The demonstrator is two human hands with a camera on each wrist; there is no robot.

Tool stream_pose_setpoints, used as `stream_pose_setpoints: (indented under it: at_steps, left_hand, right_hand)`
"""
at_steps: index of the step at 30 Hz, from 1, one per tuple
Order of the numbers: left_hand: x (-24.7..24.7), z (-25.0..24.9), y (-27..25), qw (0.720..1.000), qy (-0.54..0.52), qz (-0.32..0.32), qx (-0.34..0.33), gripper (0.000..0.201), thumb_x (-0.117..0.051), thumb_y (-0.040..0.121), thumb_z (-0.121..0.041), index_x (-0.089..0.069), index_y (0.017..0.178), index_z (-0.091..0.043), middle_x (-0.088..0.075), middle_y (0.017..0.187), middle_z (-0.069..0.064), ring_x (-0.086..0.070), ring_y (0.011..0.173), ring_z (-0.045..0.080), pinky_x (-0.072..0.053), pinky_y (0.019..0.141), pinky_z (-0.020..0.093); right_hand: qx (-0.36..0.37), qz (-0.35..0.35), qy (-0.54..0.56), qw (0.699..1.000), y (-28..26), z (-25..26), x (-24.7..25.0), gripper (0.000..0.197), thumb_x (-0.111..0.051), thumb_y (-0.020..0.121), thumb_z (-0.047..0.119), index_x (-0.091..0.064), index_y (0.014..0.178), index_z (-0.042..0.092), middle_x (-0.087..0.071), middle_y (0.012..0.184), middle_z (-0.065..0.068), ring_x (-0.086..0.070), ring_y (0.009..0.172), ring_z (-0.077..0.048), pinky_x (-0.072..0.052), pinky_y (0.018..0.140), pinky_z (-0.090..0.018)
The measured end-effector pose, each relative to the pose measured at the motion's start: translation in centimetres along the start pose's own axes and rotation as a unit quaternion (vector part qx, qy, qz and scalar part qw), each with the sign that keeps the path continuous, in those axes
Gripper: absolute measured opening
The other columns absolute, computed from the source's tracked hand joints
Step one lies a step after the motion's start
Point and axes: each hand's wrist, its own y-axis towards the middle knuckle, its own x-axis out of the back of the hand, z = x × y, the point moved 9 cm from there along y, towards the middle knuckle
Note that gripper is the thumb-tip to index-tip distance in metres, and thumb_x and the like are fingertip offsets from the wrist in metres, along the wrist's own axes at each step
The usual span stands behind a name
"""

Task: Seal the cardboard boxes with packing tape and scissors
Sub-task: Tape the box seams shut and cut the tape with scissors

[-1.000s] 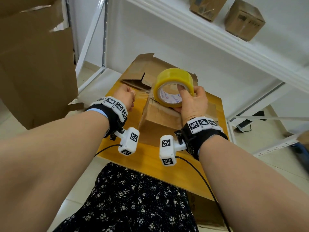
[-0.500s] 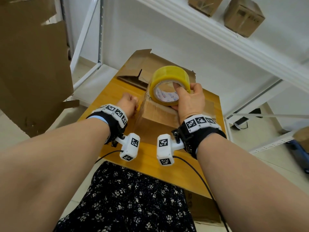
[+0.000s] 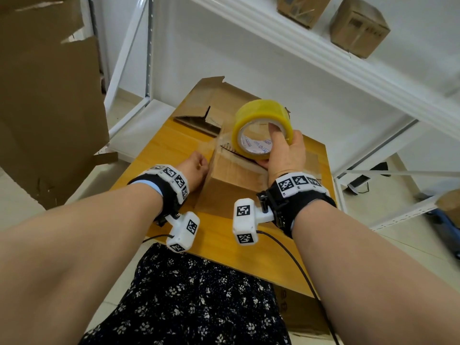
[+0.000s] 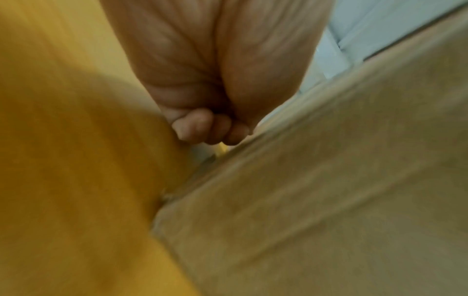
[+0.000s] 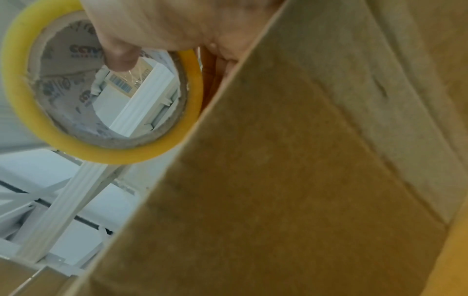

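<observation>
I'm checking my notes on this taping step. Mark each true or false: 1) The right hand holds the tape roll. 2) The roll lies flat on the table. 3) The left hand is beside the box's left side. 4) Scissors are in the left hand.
1) True: the right hand grips the tape roll.
2) False: it is held above the box.
3) True: the left hand is there, fingers curled.
4) False: no scissors visible.

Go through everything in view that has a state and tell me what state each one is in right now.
tape roll: held upright above the box, strip pulled out
right hand: grips the roll, thumb through the core
left hand: curled beside the box, pinching the tape end
box on the table: flaps closed
flattened box: lying behind
boxes on the shelf: closed
</observation>
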Motion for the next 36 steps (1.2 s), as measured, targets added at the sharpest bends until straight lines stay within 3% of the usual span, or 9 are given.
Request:
stream_pose_setpoints:
  at_steps: [4, 7, 9, 12, 14, 19, 25, 31, 36]
  left_hand:
    - [3.9, -1.3, 0.9, 0.981, -0.17, -0.063, 0.066, 0.004, -0.041, 0.098, -0.012, -0.042, 0.096, -0.009, -0.05, 0.076, 0.012, -0.049, 0.062, 0.024, -0.043, 0.056, 0.035]
    - [5.0, -1.0, 0.1, 0.903, -0.377, -0.083, 0.19, 0.018, -0.037, 0.101, -0.01, -0.048, 0.087, -0.006, -0.05, 0.078, 0.011, -0.048, 0.059, 0.022, -0.041, 0.052, 0.034]
    - [4.1, -1.0, -1.0, 0.857, -0.461, -0.04, 0.228, 0.03, -0.037, 0.103, -0.033, -0.051, 0.099, -0.006, -0.057, 0.083, 0.011, -0.058, 0.069, 0.025, -0.047, 0.056, 0.037]
    - [3.3, -0.5, -1.1, 0.844, -0.49, 0.021, 0.216, 0.084, -0.026, 0.086, -0.078, -0.056, 0.109, -0.004, -0.065, 0.1, 0.015, -0.064, 0.093, 0.029, -0.052, 0.065, 0.038]
    - [3.1, -0.3, -1.1, 0.843, -0.496, 0.048, 0.202, 0.096, -0.028, 0.076, -0.088, -0.058, 0.111, -0.005, -0.065, 0.102, 0.013, -0.064, 0.097, 0.028, -0.052, 0.066, 0.036]
    - [3.4, -0.6, -1.4, 0.88, -0.443, 0.084, 0.151, 0.053, -0.072, 0.078, -0.054, -0.057, 0.103, -0.01, -0.063, 0.085, 0.004, -0.065, 0.079, 0.018, -0.053, 0.063, 0.027]
    - [3.6, 0.0, -1.2, 0.876, -0.458, 0.056, 0.142, 0.004, -0.064, 0.091, -0.008, -0.061, 0.091, -0.006, -0.062, 0.076, 0.005, -0.062, 0.059, 0.01, -0.051, 0.05, 0.017]
    - [3.8, 0.9, -1.1, 0.861, -0.479, 0.038, 0.164, 0.007, -0.052, 0.098, -0.007, -0.058, 0.101, -0.006, -0.06, 0.076, 0.005, -0.057, 0.063, 0.01, -0.05, 0.047, 0.016]
    - [3.4, 0.4, -1.3, 0.871, -0.46, 0.071, 0.156, 0.015, -0.067, 0.09, -0.02, -0.062, 0.096, -0.007, -0.068, 0.086, 0.004, -0.058, 0.062, 0.008, -0.05, 0.052, 0.017]
  right_hand:
    - [0.002, 0.002, -0.014, 1.0, -0.1, 0.2, 0.1, 0.02, -0.063, 0.082, 0.047, -0.053, 0.084, 0.03, -0.061, 0.088, 0.0, -0.064, 0.087, -0.023, -0.062, 0.071, -0.049]
    - [0.016, -0.002, -0.033, 0.999, -0.2, 0.5, 0.2, 0.018, -0.062, 0.086, 0.043, -0.053, 0.086, 0.028, -0.059, 0.082, 0.002, -0.061, 0.078, -0.017, -0.061, 0.076, -0.048]
    - [0.022, -0.004, -0.035, 0.999, -0.2, 0.6, 0.3, 0.019, -0.063, 0.088, 0.043, -0.055, 0.091, 0.025, -0.059, 0.081, 0.004, -0.058, 0.075, -0.013, -0.059, 0.076, -0.044]
    - [0.031, -0.006, -0.04, 0.999, -0.4, 0.7, 0.4, 0.023, -0.063, 0.089, 0.043, -0.057, 0.095, 0.022, -0.058, 0.081, 0.005, -0.056, 0.074, -0.01, -0.057, 0.075, -0.04]
    - [0.032, -0.005, -0.041, 0.999, -0.4, 0.7, 0.3, 0.025, -0.062, 0.087, 0.045, -0.056, 0.094, 0.022, -0.059, 0.082, 0.004, -0.057, 0.075, -0.012, -0.058, 0.076, -0.043]
    - [0.029, 0.002, -0.043, 0.999, -0.7, 1.0, -0.1, 0.031, -0.059, 0.078, 0.053, -0.054, 0.091, 0.025, -0.06, 0.084, 0.003, -0.06, 0.08, -0.016, -0.058, 0.08, -0.049]
    - [0.024, 0.01, -0.03, 0.999, -1.0, 1.1, -0.4, 0.041, -0.057, 0.066, 0.062, -0.054, 0.088, 0.028, -0.06, 0.085, 0.004, -0.063, 0.084, -0.02, -0.06, 0.076, -0.052]
    - [0.043, 0.013, -0.03, 0.999, -1.0, 1.4, -0.4, 0.031, -0.059, 0.071, 0.054, -0.051, 0.085, 0.027, -0.059, 0.083, 0.002, -0.06, 0.079, -0.016, -0.054, 0.07, -0.038]
    - [0.034, 0.015, -0.021, 0.999, -1.1, 1.4, -0.4, 0.033, -0.058, 0.067, 0.058, -0.052, 0.082, 0.03, -0.062, 0.088, -0.001, -0.065, 0.087, -0.022, -0.061, 0.074, -0.048]
